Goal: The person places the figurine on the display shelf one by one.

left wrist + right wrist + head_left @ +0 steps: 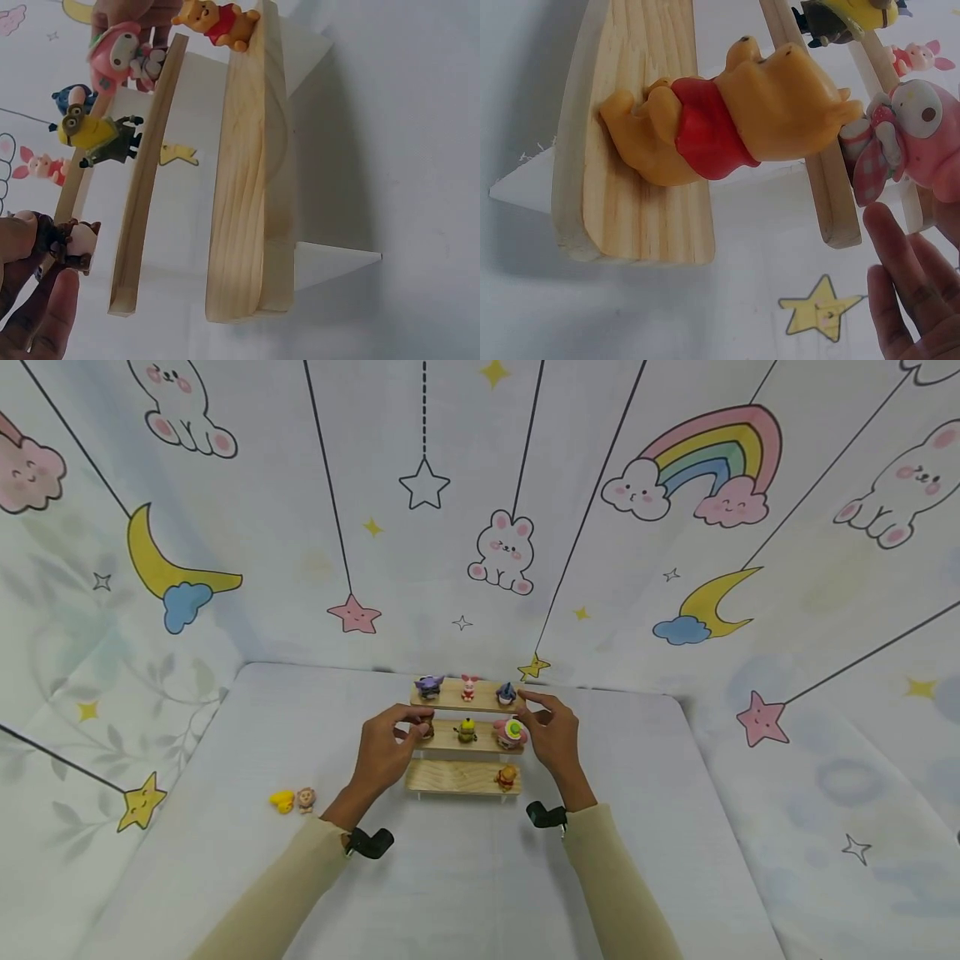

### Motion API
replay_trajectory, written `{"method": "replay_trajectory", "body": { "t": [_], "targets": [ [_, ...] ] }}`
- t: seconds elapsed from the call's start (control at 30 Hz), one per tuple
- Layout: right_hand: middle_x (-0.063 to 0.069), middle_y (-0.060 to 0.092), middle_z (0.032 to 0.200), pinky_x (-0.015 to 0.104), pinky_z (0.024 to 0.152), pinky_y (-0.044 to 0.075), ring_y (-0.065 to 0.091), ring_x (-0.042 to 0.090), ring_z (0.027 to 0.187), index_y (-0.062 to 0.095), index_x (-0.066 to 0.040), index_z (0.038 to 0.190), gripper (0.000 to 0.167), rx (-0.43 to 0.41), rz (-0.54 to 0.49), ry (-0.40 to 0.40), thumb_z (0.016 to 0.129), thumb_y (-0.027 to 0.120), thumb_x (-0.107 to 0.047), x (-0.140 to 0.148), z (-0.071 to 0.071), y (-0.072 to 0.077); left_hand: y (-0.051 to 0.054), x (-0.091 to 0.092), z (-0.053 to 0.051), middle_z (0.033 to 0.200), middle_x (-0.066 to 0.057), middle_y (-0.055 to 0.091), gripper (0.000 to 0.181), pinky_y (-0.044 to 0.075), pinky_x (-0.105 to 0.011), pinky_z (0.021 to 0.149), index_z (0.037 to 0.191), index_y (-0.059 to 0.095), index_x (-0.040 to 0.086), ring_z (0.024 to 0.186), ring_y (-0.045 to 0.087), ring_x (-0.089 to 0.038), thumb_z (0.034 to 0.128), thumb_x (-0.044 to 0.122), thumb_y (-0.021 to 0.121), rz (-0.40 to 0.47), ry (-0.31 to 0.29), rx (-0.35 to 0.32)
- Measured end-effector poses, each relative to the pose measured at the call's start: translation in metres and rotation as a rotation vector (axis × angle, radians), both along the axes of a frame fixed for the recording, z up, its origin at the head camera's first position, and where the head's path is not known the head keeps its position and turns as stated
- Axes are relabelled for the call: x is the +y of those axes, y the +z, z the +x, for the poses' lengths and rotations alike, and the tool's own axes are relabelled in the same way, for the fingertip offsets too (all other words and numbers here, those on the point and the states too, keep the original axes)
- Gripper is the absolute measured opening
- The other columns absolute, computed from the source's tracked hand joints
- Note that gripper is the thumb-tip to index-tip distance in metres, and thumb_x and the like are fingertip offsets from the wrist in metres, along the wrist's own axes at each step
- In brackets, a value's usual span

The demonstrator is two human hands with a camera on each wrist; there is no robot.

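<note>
My left hand (384, 747) pinches a small brown figurine (79, 244) between thumb and fingers at the left end of the middle wooden shelf (142, 195); whether its base touches the wood I cannot tell. My right hand (553, 733) holds the right end of the top shelf (450, 699), thumb and forefinger at the board's end. Close to that hand are a dark blue figurine (506, 694) and a pink hooded figurine (928, 142). A yellow minion figurine (97, 137) stands mid-shelf. On the bottom shelf (453, 777), a bear in a red shirt (712, 124) sits at the right end.
A purple figurine (429, 687) and a pink piglet figurine (468, 687) stand on the top shelf. Left of the stand, a yellow figurine (282, 801) and a tan lion-like figurine (306, 799) lie on the white tabletop (450, 877). A printed cloth backdrop (420, 560) rises behind.
</note>
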State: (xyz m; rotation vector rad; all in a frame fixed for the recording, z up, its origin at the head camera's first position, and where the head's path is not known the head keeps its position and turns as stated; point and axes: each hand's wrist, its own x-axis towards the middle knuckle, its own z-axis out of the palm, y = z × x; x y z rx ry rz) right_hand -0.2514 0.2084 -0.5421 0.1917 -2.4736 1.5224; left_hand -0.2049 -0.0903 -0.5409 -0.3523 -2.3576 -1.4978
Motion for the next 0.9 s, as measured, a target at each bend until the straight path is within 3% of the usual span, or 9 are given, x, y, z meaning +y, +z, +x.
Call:
{"method": "replay_trajectory", "body": {
  "t": [0.4, 0.9],
  "targets": [
    [0.006, 0.073, 0.128, 0.018, 0.074, 0.053, 0.08, 0.027, 0.095, 0.075, -0.02, 0.133, 0.032, -0.012, 0.006, -0.009, 0.101, 0.074, -0.018, -0.0009, 0.0005, 0.001, -0.0053, 0.0033, -0.0008, 0.124, -0.001, 0.078, 0.027, 0.064, -0.036, 0.082, 0.125, 0.077, 0.014, 0.107, 0.075, -0.019, 0.0988, 0.009, 0.076, -0.011, -0.006, -0.047],
    [0.007, 0.073, 0.128, 0.019, 0.073, 0.053, 0.08, 0.027, 0.094, 0.075, -0.02, 0.133, 0.031, -0.004, 0.011, -0.01, 0.102, 0.073, -0.019, -0.0002, -0.0002, -0.0007, -0.0074, -0.0011, -0.0016, 0.125, -0.003, 0.077, 0.034, 0.064, -0.035, 0.078, 0.131, 0.075, 0.016, 0.109, 0.075, -0.021, 0.0975, 0.011, 0.078, -0.037, 0.001, -0.026]
  ]
}}
